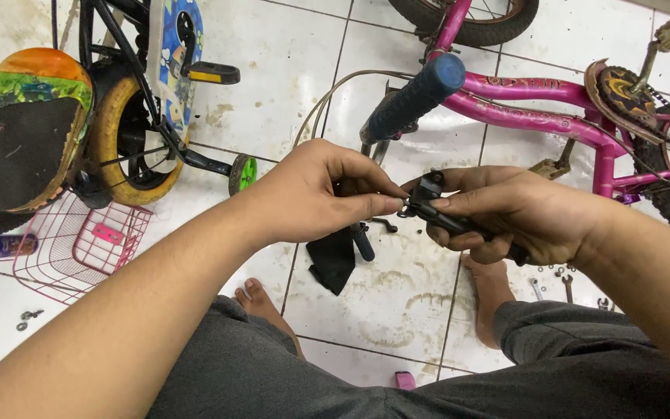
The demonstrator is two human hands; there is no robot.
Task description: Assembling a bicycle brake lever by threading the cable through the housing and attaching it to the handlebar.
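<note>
The black brake lever (447,219) sits in my right hand (521,217), the grip there wrapped around its body with the clamp end sticking out toward my left hand (316,194). My left grip is pinched shut, thumb and forefinger together on something tiny at that clamp end, likely a bolt or nut, too small for me to tell.

I think the risk is that small piece: if my pinch slips, it drops between my knees onto the floor (381,295) and rolls off among the loose nuts and the spanners (552,283) lying below my right grip. A cross-threaded start is the other worry, since I'm holding the lever in the air with nothing bracing it.

Just beyond my grips lies the blue handlebar grip (416,93) of the pink bicycle (552,116), tipped on its side. Below them rest a black cloth (331,260) and a small black tool. Far off past my left grip stand a child's bike with a yellow wheel (122,140) and a pink wire basket (79,244). The floor is white tile, stained and grimy.
</note>
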